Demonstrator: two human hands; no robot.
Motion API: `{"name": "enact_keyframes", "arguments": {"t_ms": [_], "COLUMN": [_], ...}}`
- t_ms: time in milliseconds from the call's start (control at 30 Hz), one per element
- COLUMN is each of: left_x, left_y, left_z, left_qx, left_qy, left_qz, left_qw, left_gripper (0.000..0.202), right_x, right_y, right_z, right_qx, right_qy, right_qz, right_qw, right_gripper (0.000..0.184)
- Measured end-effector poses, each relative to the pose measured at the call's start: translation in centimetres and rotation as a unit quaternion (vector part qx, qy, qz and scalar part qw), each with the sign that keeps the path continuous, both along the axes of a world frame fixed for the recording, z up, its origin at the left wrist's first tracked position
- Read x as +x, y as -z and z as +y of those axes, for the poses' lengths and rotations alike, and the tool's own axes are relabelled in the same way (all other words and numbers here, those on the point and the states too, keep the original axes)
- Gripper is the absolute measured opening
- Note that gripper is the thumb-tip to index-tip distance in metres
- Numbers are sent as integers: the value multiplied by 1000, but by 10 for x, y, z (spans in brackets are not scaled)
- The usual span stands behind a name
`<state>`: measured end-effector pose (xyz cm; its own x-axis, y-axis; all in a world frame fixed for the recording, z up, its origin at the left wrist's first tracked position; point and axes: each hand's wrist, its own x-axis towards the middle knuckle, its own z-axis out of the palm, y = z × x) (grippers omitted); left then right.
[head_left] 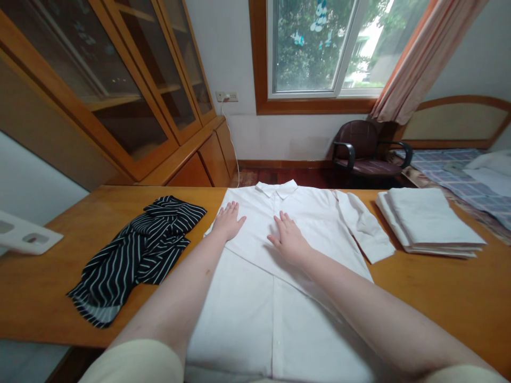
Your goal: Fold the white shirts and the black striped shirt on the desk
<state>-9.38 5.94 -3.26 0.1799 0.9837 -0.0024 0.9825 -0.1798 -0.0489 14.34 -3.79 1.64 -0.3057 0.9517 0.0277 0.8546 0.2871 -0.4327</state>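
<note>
A white collared shirt (279, 303) lies spread flat on the wooden table (439, 287), collar away from me. Its left sleeve is folded across the chest; its right sleeve (365, 226) sticks out to the right. My left hand (228, 219) rests flat and open on the shirt's left shoulder edge. My right hand (288, 238) lies flat and open on the folded sleeve near the shirt's middle. Neither hand holds anything.
A crumpled black-and-white striped garment (136, 255) lies left of the shirt. A stack of folded white cloths (429, 222) sits at the right. A white object (24, 234) juts in at far left. Beyond are a wooden cabinet (131, 101), a dark armchair (365, 151) and a bed (467, 173).
</note>
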Motion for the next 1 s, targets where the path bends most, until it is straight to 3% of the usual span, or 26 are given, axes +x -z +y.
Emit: {"name": "enact_keyframes", "arguments": {"t_ms": [133,233,433,700,900,1000], "left_x": [0,0,0,1,20,26], "left_y": [-1,-2,-2,-5,-21,-20], "left_z": [0,0,1,-3,10,23], "left_qx": [-6,-4,-5,-1,23,40], "left_qy": [-4,-5,-7,-14,-60,-59], "left_qz": [-7,-11,-17,-26,-11,-7], "left_qw": [1000,1000,1000,1000,998,997], "left_gripper": [73,72,72,71,58,60], "right_x": [-28,-26,29,114,124,123], "right_y": [20,29,34,52,54,51], "right_z": [12,1,-46,-122,-135,-133], "right_qx": [6,21,10,67,79,72], "right_qy": [-31,-39,-51,75,86,85], "right_qz": [-45,-70,-132,-186,-180,-177], "right_qw": [999,997,990,977,977,978], "right_gripper": [73,76,81,73,71,71]}}
